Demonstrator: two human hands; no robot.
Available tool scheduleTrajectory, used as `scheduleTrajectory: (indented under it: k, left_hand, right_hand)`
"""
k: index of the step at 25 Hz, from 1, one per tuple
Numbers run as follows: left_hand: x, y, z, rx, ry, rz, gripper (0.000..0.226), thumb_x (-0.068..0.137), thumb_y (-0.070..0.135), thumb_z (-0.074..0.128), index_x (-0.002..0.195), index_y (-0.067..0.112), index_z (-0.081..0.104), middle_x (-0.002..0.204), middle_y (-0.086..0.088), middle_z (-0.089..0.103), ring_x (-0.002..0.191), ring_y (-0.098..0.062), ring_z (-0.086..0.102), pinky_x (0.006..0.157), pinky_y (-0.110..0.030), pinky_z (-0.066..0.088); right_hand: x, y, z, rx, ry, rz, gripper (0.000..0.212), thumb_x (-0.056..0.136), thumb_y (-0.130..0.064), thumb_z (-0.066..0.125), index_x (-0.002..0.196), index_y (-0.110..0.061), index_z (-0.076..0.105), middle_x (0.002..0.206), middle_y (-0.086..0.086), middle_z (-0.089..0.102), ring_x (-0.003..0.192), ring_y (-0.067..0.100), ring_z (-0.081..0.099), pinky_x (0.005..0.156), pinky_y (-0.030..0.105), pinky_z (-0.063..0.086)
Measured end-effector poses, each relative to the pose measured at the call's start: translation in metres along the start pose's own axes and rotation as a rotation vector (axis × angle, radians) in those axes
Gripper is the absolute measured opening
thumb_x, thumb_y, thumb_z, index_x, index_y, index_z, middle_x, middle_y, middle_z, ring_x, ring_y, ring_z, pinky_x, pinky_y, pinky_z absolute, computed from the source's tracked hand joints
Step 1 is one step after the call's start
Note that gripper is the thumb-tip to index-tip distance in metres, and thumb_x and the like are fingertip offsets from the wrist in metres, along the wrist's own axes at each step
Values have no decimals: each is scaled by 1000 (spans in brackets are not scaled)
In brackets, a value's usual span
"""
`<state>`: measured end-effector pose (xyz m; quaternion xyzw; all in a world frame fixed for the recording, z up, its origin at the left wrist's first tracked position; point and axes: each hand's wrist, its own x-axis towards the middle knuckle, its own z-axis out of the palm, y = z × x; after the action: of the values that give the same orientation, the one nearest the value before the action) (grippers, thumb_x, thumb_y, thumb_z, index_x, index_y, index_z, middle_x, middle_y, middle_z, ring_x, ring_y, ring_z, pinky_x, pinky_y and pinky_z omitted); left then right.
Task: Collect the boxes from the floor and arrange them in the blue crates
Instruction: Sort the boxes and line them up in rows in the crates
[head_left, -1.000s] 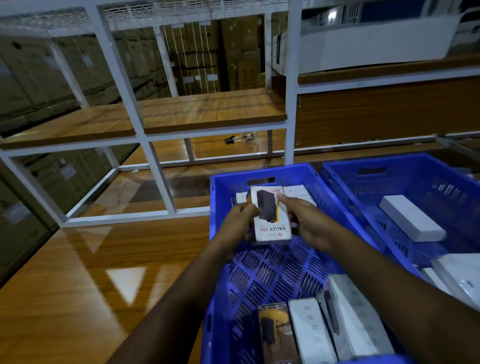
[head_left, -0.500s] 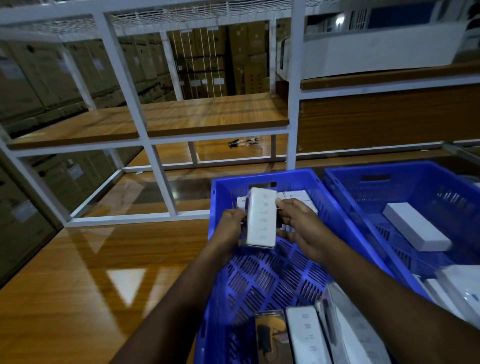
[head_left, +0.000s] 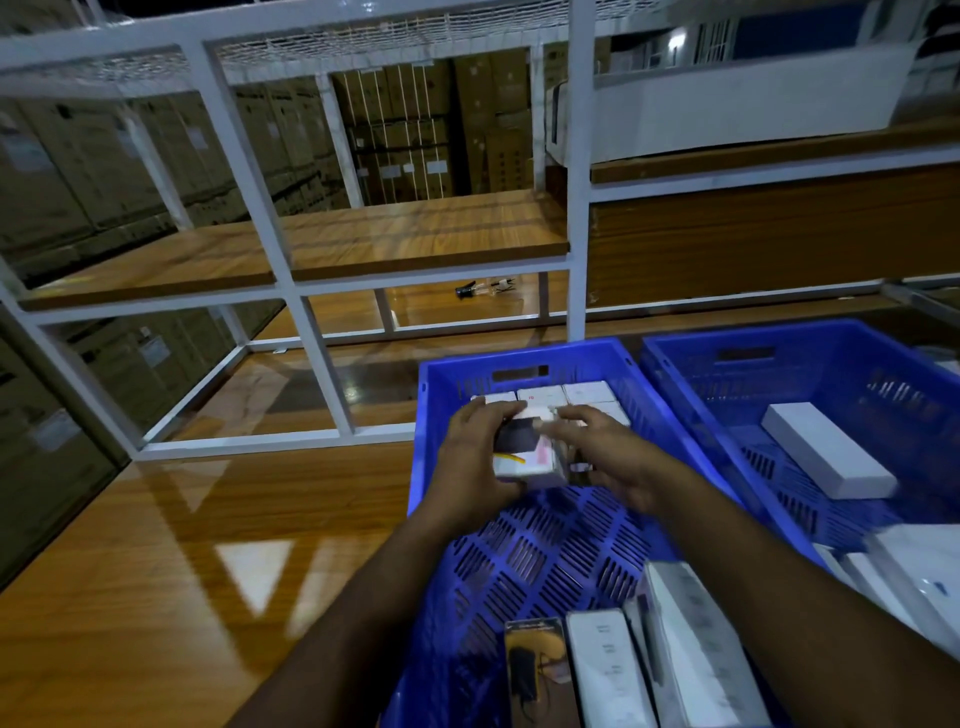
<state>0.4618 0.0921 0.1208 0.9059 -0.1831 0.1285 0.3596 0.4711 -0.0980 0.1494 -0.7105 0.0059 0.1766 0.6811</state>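
Two blue crates stand side by side on the wooden floor, the left crate (head_left: 441, 364) in front of me and the right crate (head_left: 675, 353) beside it. My left hand (head_left: 475, 457) grips a white box with a dark picture (head_left: 522, 449), low inside the left crate near a row of white boxes (head_left: 566, 395) at its far wall. My right hand (head_left: 605, 452) lies with loosely spread fingers at the box's right side. More boxes (head_left: 608, 670) lie at the crate's near end.
The right crate holds a long white box (head_left: 826, 449) and other white boxes (head_left: 914, 577) at its near corner. A white metal rack (head_left: 311, 332) with wooden shelves stands behind the crates. A small dark object (head_left: 480, 288) lies on the floor under the rack. Cardboard cartons fill the background.
The box, held upright above the crate before, has been turned flat and lowered toward the row at the far end. My right hand's grip has loosened.
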Motion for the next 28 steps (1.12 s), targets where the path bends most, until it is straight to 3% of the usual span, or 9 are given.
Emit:
scheduleTrajectory:
  k: [3,7,10,12,15,20,23,26,28]
  left_hand:
    - [-1,-1,3,108,4,27,97,69,19,84,152,26,36,160,5,33,153,-24,11,120,-52,25]
    - [2,-1,-2,-15,303,-232,75,86,20,75,150,11,36,152,-8,39,139,-21,36,118,-39,32]
    - [3,13,-7,-478,248,-443,43,101,34,56,138,13,48,138,-8,56,112,-14,61,93,-38,56]
    - [3,21,-8,-734,124,-555,45,101,47,48,132,15,52,124,-8,66,102,-18,69,75,-36,62]
    - [3,23,-12,-905,72,-563,54,98,58,43,124,15,63,105,-7,76,88,-19,73,62,-33,59]
    - [4,7,-14,-1099,-19,-577,60,98,65,39,137,24,57,124,-14,70,116,-32,67,104,-55,49]
    - [4,7,-13,-1083,-18,-597,55,99,61,40,134,22,59,122,-14,72,109,-29,71,96,-50,55]
    - [3,11,-6,-803,72,-564,51,93,49,63,134,21,54,123,-9,69,93,-15,73,67,-32,59]
    - [1,7,0,-496,127,-494,72,76,47,81,134,21,47,131,-5,60,106,-14,66,82,-34,59]
  right_hand:
    - [3,4,-1,-32,14,22,30,87,-19,70,113,-10,59,104,10,71,89,23,67,71,36,57]
    - [9,7,0,175,132,-34,48,80,-9,75,123,-7,55,107,13,70,90,27,68,68,35,59]
    - [9,15,7,-308,290,-205,71,63,-27,88,122,-19,50,118,4,54,97,20,61,73,33,57]
    - [2,18,15,-599,323,-398,79,60,-41,89,123,-24,44,118,-1,39,102,16,53,76,30,53]
    - [-6,21,23,-670,224,-599,92,52,-60,85,126,-30,42,119,-4,34,111,14,48,87,35,52]
    - [-14,13,29,-442,99,-623,57,72,-43,84,118,-26,55,116,-7,47,114,5,51,93,19,47]
    - [-10,14,27,-395,148,-611,49,78,-45,79,118,-26,58,115,-7,52,112,6,55,93,28,51]
    - [-5,19,24,-441,144,-552,80,70,-47,81,138,-35,40,127,-7,47,116,9,53,93,32,52]
    - [-3,23,24,-598,158,-577,96,70,-36,79,149,-37,24,139,-6,40,122,11,48,94,35,51]
